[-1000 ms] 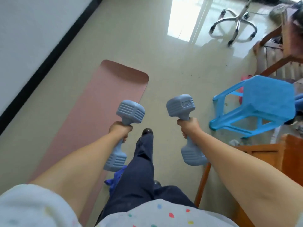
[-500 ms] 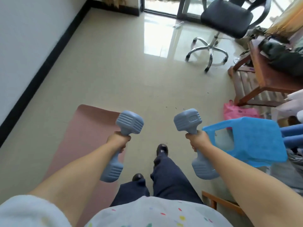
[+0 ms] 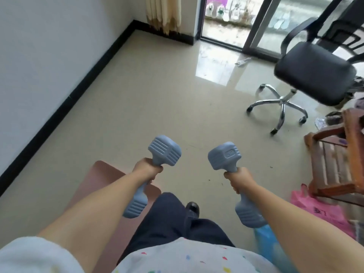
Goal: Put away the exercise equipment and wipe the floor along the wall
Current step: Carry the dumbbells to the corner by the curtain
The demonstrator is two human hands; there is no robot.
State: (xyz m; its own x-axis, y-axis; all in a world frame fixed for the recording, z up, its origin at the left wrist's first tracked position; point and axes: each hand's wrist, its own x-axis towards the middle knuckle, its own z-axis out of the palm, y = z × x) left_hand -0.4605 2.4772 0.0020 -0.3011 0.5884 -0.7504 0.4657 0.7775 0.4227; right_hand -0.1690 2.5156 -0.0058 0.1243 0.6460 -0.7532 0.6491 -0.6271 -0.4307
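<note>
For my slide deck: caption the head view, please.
Each hand, left hand and right hand, holds a blue dumbbell above pink mat and tiled floor.

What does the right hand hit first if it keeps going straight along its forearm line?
Probably nothing soon. The right hand, gripping a blue-grey plastic dumbbell, points up-left across bare beige tiled floor toward the black-framed glass balcony door. The black swivel office chair sits off to the right. Depth is unclear.

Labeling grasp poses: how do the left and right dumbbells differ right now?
The left dumbbell shows its ribbed face; the right dumbbell shows an embossed label. The left one's lower end hangs over the pink mat, the right one's over bare floor beside a blue object. Both are grey-blue, gripped mid-handle by the hands.
</note>
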